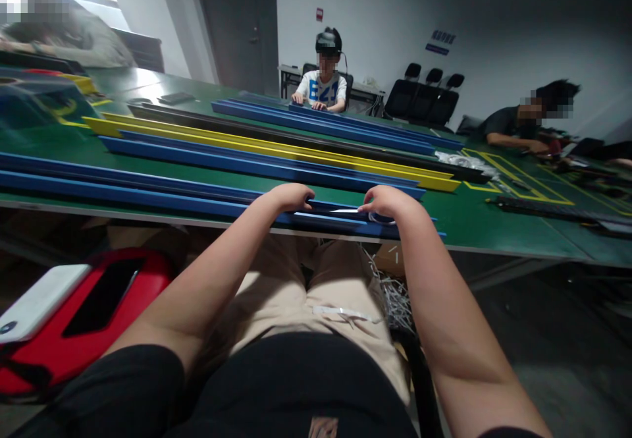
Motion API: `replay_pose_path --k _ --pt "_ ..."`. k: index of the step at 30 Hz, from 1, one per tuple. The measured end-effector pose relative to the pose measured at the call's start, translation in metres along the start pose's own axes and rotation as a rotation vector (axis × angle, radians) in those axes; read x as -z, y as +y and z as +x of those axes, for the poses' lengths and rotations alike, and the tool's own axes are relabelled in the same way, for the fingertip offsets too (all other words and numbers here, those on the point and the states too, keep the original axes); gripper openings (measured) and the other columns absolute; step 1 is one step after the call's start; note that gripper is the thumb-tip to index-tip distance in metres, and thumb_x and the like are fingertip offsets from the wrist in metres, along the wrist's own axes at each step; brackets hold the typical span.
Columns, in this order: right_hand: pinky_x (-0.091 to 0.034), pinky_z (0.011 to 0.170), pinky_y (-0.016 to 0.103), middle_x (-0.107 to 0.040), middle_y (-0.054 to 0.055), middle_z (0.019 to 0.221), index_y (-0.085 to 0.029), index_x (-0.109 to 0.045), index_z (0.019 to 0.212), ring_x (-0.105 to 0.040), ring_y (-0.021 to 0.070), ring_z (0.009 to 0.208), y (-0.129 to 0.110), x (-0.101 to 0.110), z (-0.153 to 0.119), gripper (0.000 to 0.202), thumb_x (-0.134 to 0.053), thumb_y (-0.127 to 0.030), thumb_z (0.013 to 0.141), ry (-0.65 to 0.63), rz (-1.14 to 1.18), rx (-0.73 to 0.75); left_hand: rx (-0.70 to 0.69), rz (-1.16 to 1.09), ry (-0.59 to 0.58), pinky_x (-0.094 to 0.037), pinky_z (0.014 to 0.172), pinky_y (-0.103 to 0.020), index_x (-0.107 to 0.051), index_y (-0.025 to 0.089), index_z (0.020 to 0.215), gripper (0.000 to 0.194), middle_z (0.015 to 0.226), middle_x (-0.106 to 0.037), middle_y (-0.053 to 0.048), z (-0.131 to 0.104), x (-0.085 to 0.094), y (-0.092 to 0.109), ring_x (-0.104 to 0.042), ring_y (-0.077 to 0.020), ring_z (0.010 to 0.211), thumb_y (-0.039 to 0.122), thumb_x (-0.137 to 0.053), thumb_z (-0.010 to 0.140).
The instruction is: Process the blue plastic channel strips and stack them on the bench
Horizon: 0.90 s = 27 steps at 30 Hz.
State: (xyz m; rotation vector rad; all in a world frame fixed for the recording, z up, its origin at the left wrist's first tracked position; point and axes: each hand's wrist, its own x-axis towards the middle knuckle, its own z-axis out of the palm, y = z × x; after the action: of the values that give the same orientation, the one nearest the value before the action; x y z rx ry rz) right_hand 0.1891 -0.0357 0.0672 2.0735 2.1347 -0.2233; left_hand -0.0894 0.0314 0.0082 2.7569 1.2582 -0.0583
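A long blue channel-shaped rail [162, 195] lies along the table's near edge, and both my hands are over it. My right hand [388, 202] is closed in a pinch on one end of a thin white strip [345, 211]. Below that hand, partly hidden by it, is a pale ring that looks like a roll of tape [382, 219]. My left hand [292, 197] is curled at the rail to the left of the strip, its thumb and fingers bent inward. What its fingertips grip, if anything, is too small to make out.
Beyond lie more blue [257, 158], yellow [276, 148] and black rails on the green table [478, 227]. Clear plastic [459, 160] is at their right end. Several people sit around the table. A red seat [148, 273] with a white box stands left; shredded strips [395, 300] lie below.
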Motion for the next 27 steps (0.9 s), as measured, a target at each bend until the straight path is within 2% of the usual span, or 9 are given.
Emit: replay_pose_path --k 3,7,12,27 --pt "-0.049 0.075 0.029 -0.077 0.007 0.096 -0.024 -0.080 0.100 -0.068 0.0209 0.085 0.012 -0.005 -0.002 0.038 -0.074 -0.055 0.079 -0.052 -0.040 -0.041 -0.003 0.009 -0.002 -0.040 0.062 -0.027 -0.071 0.025 0.112 0.039 0.100 -0.076 -0.006 0.000 0.000 -0.001 -0.067 -0.0213 0.084 0.048 -0.061 0.083" --pt "-0.050 0.080 0.031 -0.076 0.010 0.100 -0.023 -0.079 0.098 -0.070 0.0233 0.091 0.011 -0.016 0.004 0.040 -0.071 -0.058 0.081 -0.107 -0.120 -0.064 -0.006 0.021 -0.011 -0.041 0.063 -0.027 -0.071 0.024 0.113 0.038 0.101 -0.076 -0.006 0.000 0.000 -0.001 -0.067 -0.0212 0.086 0.047 -0.060 0.084" --pt "-0.052 0.087 0.036 -0.073 0.016 0.115 -0.020 -0.077 0.110 -0.069 0.0281 0.105 0.003 -0.022 0.006 0.044 -0.069 -0.054 0.083 -0.052 -0.235 -0.101 0.012 -0.005 -0.015 -0.042 0.066 -0.027 -0.071 0.026 0.114 0.038 0.100 -0.076 -0.005 0.001 0.000 -0.001 -0.067 -0.0210 0.085 0.048 -0.062 0.084" --pt "-0.054 0.089 0.041 -0.072 0.020 0.116 -0.016 -0.076 0.115 -0.068 0.0330 0.110 -0.009 -0.024 -0.004 0.042 -0.068 -0.045 0.085 0.015 -0.253 -0.113 0.027 -0.005 -0.046 -0.045 0.071 -0.028 -0.070 0.024 0.118 0.044 0.110 -0.076 -0.008 0.004 0.000 -0.001 -0.068 -0.0241 0.094 0.050 -0.060 0.083"
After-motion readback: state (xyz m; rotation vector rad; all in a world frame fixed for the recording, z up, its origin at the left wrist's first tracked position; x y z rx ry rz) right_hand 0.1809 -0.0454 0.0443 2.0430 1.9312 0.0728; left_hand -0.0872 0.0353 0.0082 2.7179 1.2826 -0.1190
